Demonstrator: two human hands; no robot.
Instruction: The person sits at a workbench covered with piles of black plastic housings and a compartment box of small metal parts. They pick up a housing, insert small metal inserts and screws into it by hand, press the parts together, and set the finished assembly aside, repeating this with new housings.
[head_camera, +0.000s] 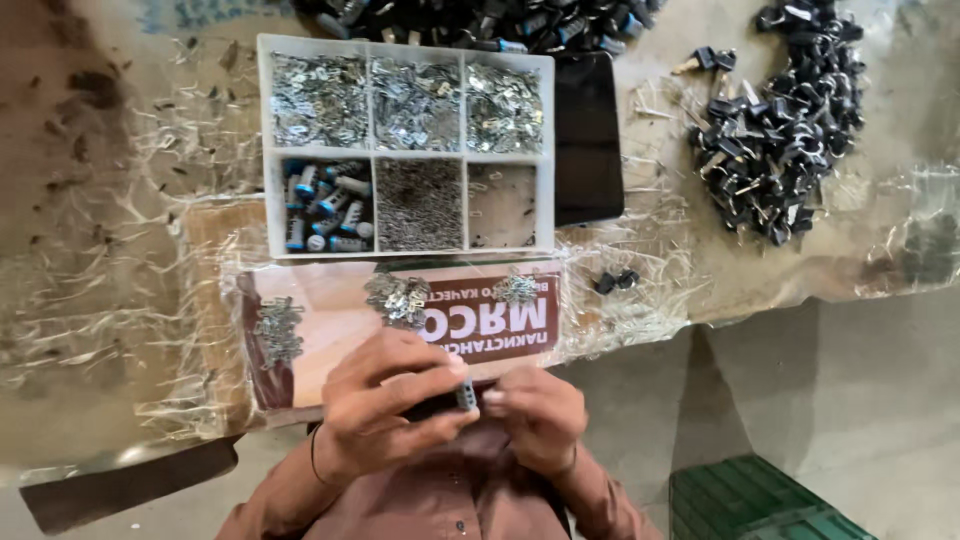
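Head cam: left hand (385, 400) and right hand (535, 410) both pinch a small grey cylinder part (466, 394) between fingertips, just off the table's (100, 300) near edge. Worn tabletop under crinkly plastic sheet, white compartment tray (405, 150), black key heap (780, 130), concrete floor (860, 380), green crate (760, 500).

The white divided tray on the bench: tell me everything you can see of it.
The white divided tray looks plastic, rectangular, lying flat on the plastic-covered bench beyond both hands, untouched. It has six compartments: the far three hold shiny metal pieces; the near left holds small blue-and-silver cylinders, the near middle fine grey metal bits, and the near right is almost empty. A black slab adjoins its right side.
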